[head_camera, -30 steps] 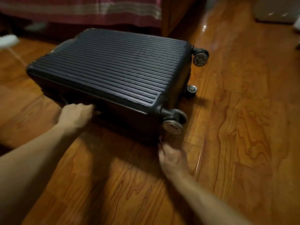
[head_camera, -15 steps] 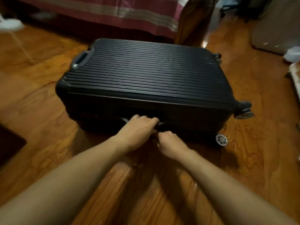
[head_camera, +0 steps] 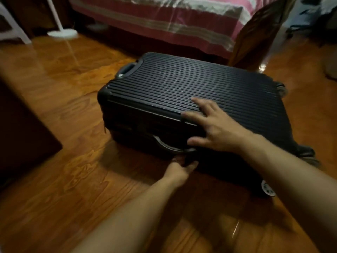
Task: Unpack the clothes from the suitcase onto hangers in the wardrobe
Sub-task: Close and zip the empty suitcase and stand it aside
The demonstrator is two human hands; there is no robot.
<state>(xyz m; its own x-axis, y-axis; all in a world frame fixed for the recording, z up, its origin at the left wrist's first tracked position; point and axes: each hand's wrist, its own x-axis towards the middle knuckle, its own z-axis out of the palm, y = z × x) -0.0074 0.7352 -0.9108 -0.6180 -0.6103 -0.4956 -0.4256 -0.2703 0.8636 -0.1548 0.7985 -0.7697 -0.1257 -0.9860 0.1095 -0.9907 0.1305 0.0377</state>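
A black ribbed hard-shell suitcase lies flat and closed on the wooden floor. My right hand rests on the lid's near edge, fingers spread and straight, thumb down over the side wall. My left hand is lower, at the seam of the near side just below the curved side handle. Its thumb and fingers pinch together there on what looks like the zipper pull, which is dark and small. No clothes, hangers or wardrobe are in view.
A bed with a pink striped cover and a brown footboard stands just behind the suitcase. A white stand base sits at the back left. A dark piece of furniture is on the left. Suitcase wheels point right.
My right hand has come up from the near side onto the lid's edge and spread flat. My left hand has dropped to the seam below the side handle. The view has shifted.
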